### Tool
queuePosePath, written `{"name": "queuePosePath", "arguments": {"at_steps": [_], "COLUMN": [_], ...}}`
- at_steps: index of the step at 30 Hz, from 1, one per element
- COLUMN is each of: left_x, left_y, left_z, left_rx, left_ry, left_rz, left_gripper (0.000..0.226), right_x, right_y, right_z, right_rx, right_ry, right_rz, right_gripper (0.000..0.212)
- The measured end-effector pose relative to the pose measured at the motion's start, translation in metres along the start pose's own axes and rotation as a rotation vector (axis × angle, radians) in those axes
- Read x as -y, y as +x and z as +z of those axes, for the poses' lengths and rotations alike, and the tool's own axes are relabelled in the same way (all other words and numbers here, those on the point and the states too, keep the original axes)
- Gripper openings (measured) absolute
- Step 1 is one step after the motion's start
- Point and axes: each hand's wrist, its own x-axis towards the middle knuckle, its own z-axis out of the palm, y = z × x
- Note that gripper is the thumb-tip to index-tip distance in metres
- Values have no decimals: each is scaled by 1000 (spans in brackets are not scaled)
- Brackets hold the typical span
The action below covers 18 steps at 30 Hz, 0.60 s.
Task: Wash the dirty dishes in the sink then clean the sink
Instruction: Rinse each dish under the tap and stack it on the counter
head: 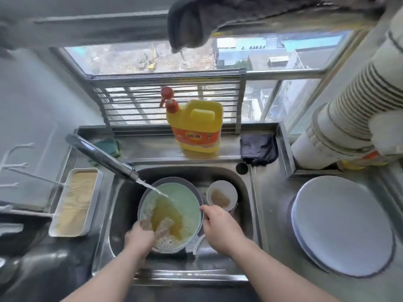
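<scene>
Two hands: both placed on green plate (pixel 185 205), held tilted in sink (pixel 244 182)
Left hand (pixel 139 236): near rim gripped, fingers in foamy yellow water
Right hand (pixel 218 227): right rim pinched
Tap (pixel 102 158): water stream poured onto plate
Small bowl (pixel 222 195): just beside plate, brown residue inside
Detergent bottle (pixel 196 125): stood on ledge behind sink
Clean plates (pixel 342 227): stacked on right counter

Two hands, left (pixel 139 237) and right (pixel 220 227); one green plate (pixel 187 205) and one small bowl (pixel 222 196) at centre; one detergent bottle (pixel 196 127); one plate stack (pixel 342 227), lower right.
</scene>
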Motion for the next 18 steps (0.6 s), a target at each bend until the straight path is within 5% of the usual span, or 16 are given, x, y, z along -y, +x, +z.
{"name": "queuePosePath", "arguments": {"at_steps": [3,7,12,18], "left_x": [14,21,27,19], "left_y": [25,38,48,35], "left_z": [-1,9,13,1], "left_rx": [193,317,218,286], "left_ry": [-220,-371,-359,-505], "left_rz": [-227,-301,-261,-318], "left_gripper": [79,45,49,40], "right_x": [12,16,24,34], "right_y": [39,78,108,94], "right_z": [32,52,56,41], "right_rx": [102,116,49,13], "right_ry": [-87,-142,-153,-142], "right_rz": [104,282,407,270], "right_gripper": [52,64,38,7]}}
